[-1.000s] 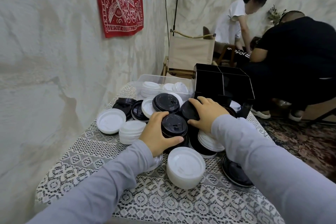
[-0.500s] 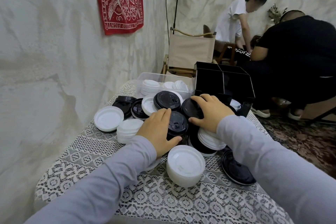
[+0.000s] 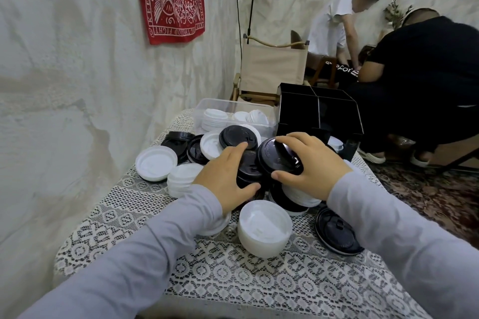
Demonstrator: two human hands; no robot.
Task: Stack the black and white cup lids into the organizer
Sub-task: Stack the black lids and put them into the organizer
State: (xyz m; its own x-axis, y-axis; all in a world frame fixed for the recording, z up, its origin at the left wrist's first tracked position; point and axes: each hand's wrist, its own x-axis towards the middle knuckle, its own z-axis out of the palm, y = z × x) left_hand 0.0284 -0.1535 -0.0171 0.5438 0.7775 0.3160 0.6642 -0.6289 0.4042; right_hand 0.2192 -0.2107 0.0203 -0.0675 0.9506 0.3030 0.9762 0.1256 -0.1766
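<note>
Black and white cup lids lie heaped in the middle of the lace-covered table (image 3: 197, 274). My left hand (image 3: 223, 179) grips a short stack of black lids (image 3: 248, 171) from the left side. My right hand (image 3: 311, 163) holds a tilted black lid (image 3: 274, 155) just right of that stack, fingers over its top edge and thumb under it. The black divided organizer (image 3: 318, 114) stands right behind my right hand. A stack of white lids (image 3: 264, 228) sits near me, and a single black lid (image 3: 337, 233) lies to its right.
A clear plastic bin (image 3: 233, 111) with white lids stands left of the organizer. More white lids (image 3: 155, 163) and black lids (image 3: 178, 142) lie at the table's left, close to the wall. A folding chair (image 3: 272, 65) and two people (image 3: 427, 67) are beyond the table.
My right hand has lifted and tilted a black lid up off the pile. My left hand has closed further round the black stack, its fingers reaching farther back.
</note>
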